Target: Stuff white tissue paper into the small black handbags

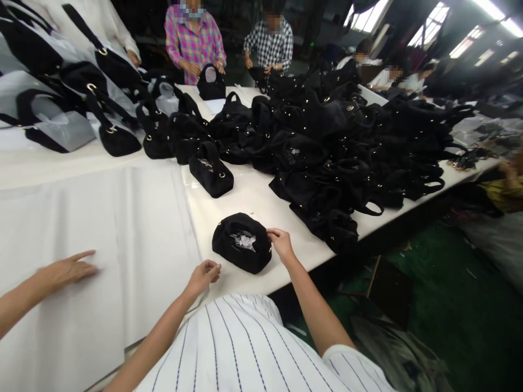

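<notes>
A small black handbag lies on the pale tabletop in front of me, its opening facing up. Crumpled pale filling shows inside it. At the bag's right end, my right hand pinches its edge between thumb and fingers. My left hand is just left of the bag and apart from it, with fingers curled in and nothing visible in them. A similar black handbag stands farther back on the table.
White sheets cover the table's left part, where another person's hand points. A large heap of black bags fills the right and back. Bags with translucent wrapping stand at far left. Several people work across the table. Its right edge drops to a green floor.
</notes>
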`<state>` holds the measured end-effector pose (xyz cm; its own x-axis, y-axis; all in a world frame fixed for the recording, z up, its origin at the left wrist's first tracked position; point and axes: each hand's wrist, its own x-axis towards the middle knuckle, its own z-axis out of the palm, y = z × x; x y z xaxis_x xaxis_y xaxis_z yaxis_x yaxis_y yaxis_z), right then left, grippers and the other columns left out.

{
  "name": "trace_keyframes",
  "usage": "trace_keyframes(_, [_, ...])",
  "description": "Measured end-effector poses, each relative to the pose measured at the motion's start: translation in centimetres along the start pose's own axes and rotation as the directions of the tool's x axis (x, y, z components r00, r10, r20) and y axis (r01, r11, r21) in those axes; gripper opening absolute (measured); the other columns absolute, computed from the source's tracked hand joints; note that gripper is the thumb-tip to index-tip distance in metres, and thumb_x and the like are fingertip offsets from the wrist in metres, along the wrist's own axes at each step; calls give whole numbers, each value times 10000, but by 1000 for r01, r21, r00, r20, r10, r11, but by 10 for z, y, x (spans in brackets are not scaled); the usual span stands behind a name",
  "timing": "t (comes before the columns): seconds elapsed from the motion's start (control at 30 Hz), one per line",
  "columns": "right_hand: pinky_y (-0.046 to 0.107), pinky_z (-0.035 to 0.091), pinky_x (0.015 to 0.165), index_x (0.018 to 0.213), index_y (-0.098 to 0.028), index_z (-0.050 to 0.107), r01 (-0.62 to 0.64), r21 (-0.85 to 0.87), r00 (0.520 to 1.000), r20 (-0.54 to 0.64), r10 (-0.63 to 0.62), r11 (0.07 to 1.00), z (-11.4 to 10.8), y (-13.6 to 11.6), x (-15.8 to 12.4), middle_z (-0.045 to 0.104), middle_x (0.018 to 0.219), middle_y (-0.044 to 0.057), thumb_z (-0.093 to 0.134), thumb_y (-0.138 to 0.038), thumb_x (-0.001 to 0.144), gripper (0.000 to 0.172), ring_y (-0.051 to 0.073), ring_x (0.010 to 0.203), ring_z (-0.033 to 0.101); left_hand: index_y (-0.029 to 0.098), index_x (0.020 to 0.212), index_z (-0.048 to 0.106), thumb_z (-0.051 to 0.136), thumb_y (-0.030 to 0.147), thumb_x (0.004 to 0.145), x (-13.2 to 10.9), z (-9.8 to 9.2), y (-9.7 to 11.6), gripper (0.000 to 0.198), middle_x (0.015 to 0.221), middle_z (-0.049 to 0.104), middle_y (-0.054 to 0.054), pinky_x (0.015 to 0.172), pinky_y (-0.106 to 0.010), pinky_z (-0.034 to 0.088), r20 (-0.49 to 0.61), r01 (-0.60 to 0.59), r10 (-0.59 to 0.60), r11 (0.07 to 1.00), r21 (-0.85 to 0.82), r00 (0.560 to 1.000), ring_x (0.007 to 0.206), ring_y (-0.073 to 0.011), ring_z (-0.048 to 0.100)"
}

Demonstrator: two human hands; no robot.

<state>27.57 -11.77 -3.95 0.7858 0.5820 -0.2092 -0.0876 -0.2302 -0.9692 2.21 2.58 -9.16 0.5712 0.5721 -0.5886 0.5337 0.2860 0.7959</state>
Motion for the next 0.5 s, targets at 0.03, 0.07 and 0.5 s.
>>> trace_keyframes(0.03, [294,491,693,810,-170,736,-40,40,995,-92,44,998,-6,1,-9,703,816,48,542,-224,694,233,176,751,625,173,755,551,678,560,646,-4,-13,-12,422,643,664,-32,620,-322,515,-55,-11,15,997,72,998,613,-197,652])
trace_keyframes(0.07, [290,492,678,829,-158,730,-63,70,983,-168,74,996,-13,2,-18,705,830,58,539,-230,700,242,174,743,623,179,756,556,648,546,671,-9,-24,-24,388,627,659,-26,614,-321,507,-121,-4,22,989,145,992,603,-200,647])
trace_keyframes(0.5, [349,414,1029,1128,-135,659,434,-503,894,345,-287,747,80,-26,-49,644,1195,135,394,-112,859,378,221,1150,577,169,1352,460,410,539,876,53,-15,66,605,1460,421,-144,1086,-446,344,-235,-383,392,920,85,889,1311,-280,423])
